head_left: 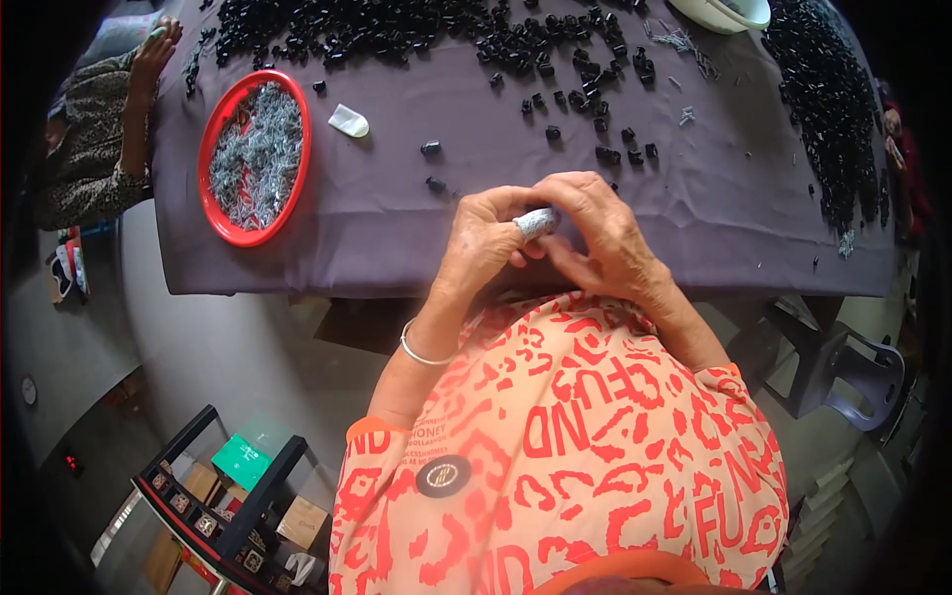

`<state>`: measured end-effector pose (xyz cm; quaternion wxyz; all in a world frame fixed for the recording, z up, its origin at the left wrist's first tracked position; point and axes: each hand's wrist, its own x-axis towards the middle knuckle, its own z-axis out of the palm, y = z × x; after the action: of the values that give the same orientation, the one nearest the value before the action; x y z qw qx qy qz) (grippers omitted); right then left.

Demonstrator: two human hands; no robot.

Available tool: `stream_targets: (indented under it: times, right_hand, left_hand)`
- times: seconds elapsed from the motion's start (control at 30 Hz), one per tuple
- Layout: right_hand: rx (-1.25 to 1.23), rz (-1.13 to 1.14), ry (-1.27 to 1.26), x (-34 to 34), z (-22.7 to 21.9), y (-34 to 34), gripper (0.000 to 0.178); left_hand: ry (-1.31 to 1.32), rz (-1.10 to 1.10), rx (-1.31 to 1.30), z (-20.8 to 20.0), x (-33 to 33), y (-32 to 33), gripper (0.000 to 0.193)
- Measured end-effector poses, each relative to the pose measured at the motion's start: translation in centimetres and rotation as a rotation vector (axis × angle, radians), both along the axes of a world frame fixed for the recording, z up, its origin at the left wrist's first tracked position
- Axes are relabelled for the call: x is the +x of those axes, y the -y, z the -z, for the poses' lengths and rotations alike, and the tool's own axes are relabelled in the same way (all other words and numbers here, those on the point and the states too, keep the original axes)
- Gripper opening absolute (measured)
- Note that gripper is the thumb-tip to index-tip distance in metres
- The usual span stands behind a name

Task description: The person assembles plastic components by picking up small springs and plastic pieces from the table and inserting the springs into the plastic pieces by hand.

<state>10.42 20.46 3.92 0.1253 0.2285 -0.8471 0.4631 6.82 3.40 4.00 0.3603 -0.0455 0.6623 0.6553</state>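
In the head view, the person's left hand [479, 238] and right hand [607, 233] meet just in front of the body, near the close edge of the cloth-covered counter [387, 213]. The fingers of both are curled inward. A silvery covering [536, 223] shows between them, apparently wrapped around the left thumb. Whether either hand grips a small part behind it cannot be told, since the fingers hide that spot.

The black pieces [608, 155] lie loose beyond the hands, thinning out from a broad heap [337, 30] along the far side. A second dark heap [823, 99] spreads down the right side. To the left, a red basin [205, 169] holds a pile of thin silvery pins [260, 159], and a few loose pins [686, 116] lie on the cloth at upper right, below a pale bowl [709, 20]. A white finger sleeve [349, 121] rests just beside the basin.

The handwork looks to be midway on a single piece. Plenty of pins and black pieces appear to be left, though which black pieces, if any, are already finished is too small to tell.
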Motion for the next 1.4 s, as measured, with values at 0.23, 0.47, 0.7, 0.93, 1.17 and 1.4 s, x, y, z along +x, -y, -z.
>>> stream_targets:
  times: [0.23, 0.47, 0.7, 0.93, 1.17, 1.4]
  right_hand:
    - [0.058, -0.150, 0.025, -1.1, 1.4, 2.8, 0.050]
    - [-0.028, -0.114, 0.086, -0.8, 2.4, 2.8, 0.048]
    - [-0.045, -0.067, 0.123, -1.0, 2.2, 3.0, 0.047]
    - [0.242, -0.016, -0.013, -1.7, 1.7, 3.6, 0.047]
    - [0.141, -0.009, 0.020, -2.1, 2.2, 5.1, 0.057]
    - [0.108, -0.017, 0.007, -2.2, 2.6, 4.8, 0.051]
  left_hand:
    - [-0.496, 0.100, -0.135, 1.7, 0.3, 1.2, 0.011]
    - [-0.072, 0.001, 0.161, 1.2, 0.4, 0.8, 0.015]
    - [-0.073, 0.062, 0.142, 1.2, 0.0, 0.9, 0.018]
    - [-0.403, 0.068, -0.093, -0.5, 0.7, 0.6, 0.020]
    - [-0.819, 0.150, -0.182, 3.0, 1.2, 1.4, 0.026]
    - [-0.611, -0.034, -0.095, 3.0, 1.8, 0.4, 0.023]
